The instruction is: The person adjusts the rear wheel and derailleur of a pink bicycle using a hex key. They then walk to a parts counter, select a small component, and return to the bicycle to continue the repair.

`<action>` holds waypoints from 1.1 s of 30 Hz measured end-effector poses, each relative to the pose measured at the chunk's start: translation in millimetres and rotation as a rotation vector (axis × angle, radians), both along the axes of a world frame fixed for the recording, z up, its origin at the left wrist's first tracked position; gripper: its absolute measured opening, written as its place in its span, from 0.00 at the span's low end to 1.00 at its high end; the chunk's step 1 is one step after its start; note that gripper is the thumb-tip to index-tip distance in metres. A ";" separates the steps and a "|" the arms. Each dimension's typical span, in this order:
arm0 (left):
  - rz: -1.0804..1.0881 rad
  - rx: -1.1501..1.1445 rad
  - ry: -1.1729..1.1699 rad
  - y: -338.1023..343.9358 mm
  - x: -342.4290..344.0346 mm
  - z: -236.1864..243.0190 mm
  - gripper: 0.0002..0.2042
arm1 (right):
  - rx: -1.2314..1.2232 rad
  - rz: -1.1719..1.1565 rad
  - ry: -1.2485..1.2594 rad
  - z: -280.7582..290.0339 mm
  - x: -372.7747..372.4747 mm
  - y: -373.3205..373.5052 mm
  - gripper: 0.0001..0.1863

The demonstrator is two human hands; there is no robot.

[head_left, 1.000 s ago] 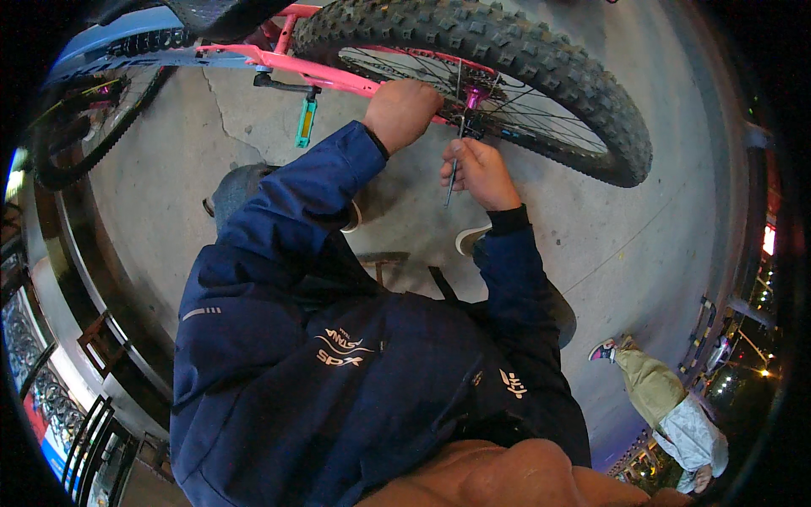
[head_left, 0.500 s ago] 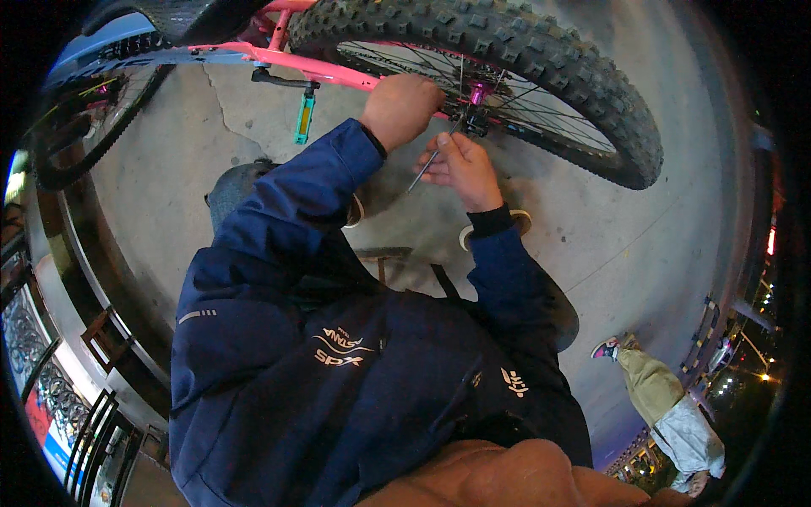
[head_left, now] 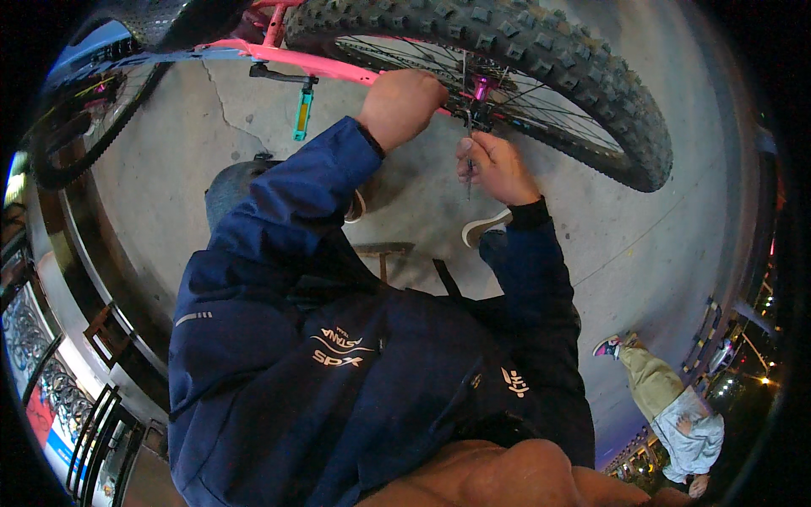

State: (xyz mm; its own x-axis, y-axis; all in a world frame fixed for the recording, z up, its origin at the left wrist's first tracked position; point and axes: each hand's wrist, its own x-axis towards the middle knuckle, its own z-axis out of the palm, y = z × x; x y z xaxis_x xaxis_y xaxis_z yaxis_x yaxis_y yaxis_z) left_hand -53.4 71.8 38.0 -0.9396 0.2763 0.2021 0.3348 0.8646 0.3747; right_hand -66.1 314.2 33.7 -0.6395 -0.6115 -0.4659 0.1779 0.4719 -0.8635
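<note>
My right hand [head_left: 502,167] pinches a thin metal rod-like tool [head_left: 469,191], its exact kind unclear, below the rear hub area of a bicycle. The tool stands nearly upright in the picture, its upper end close to the dark parts beside the purple hub [head_left: 483,88]. My left hand [head_left: 402,108] is closed at the rear end of the pink frame [head_left: 317,65]. Its curled fingers are turned away, so what they grip is hidden. Spokes and a knobby black tyre [head_left: 583,89] surround the hub.
A turquoise pedal [head_left: 302,114] hangs from the crank left of my hands. Another bicycle wheel [head_left: 63,173] stands at far left. Below my forearms is a small stool [head_left: 383,251]. A person [head_left: 667,406] stands off to the lower right on the concrete floor [head_left: 617,228].
My right hand has moved right and slightly down, and the tool has swung from a slant to nearly upright. My left hand stays at the frame.
</note>
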 end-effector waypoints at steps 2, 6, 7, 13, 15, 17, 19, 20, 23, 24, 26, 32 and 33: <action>0.013 -0.015 -0.083 -0.9 -0.3 1.4 0.08 | 0.041 0.048 0.036 4.6 -4.7 0.6 0.19; 0.008 0.011 -0.129 -1.4 0.0 5.0 0.08 | 0.016 -0.013 -0.119 7.1 -3.1 -3.7 0.19; 0.008 0.021 -0.138 -1.1 0.2 6.1 0.08 | 0.002 -0.020 -0.116 6.3 -2.3 -3.9 0.19; 0.035 0.039 -0.157 0.3 0.1 9.7 0.08 | -0.040 -0.042 -0.050 -8.8 1.5 1.4 0.19; 0.036 0.031 -0.137 0.8 0.5 8.9 0.08 | -0.055 -0.089 -0.028 -16.5 10.9 2.3 0.18; 0.029 0.028 -0.132 1.2 1.0 7.4 0.07 | -0.078 -0.162 -0.006 -23.9 26.1 2.8 0.18; 0.023 0.029 -0.099 1.1 0.5 5.8 0.07 | 0.042 -0.055 0.107 -28.1 43.9 7.4 0.16; 0.021 0.037 -0.074 2.2 1.0 4.9 0.07 | 0.146 -0.013 0.099 -28.9 50.7 11.2 0.16; 0.028 0.034 -0.073 4.5 1.2 2.9 0.07 | 0.119 0.102 0.370 -27.8 46.8 26.8 0.10; 0.028 0.026 -0.087 5.0 1.5 2.8 0.07 | 0.366 0.152 0.446 -25.6 40.2 32.1 0.09; 0.028 0.015 -0.100 4.9 1.1 3.7 0.07 | 0.726 0.260 0.669 -20.1 9.3 41.2 0.06; 0.021 -0.005 -0.064 5.1 0.3 6.6 0.07 | 0.543 0.149 1.136 8.6 -43.9 52.4 0.12; 0.022 -0.003 -0.044 5.4 0.5 6.7 0.07 | 0.553 0.168 1.121 10.4 -42.0 50.1 0.12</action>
State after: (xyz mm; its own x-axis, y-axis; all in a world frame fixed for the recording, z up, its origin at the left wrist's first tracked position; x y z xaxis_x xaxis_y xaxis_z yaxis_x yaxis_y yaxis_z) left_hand -52.9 77.2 44.7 -0.9535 0.2558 0.1593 0.2986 0.8726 0.3864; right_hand -108.0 364.4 44.0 -0.7817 -0.6206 0.0618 -0.6202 0.7633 -0.1809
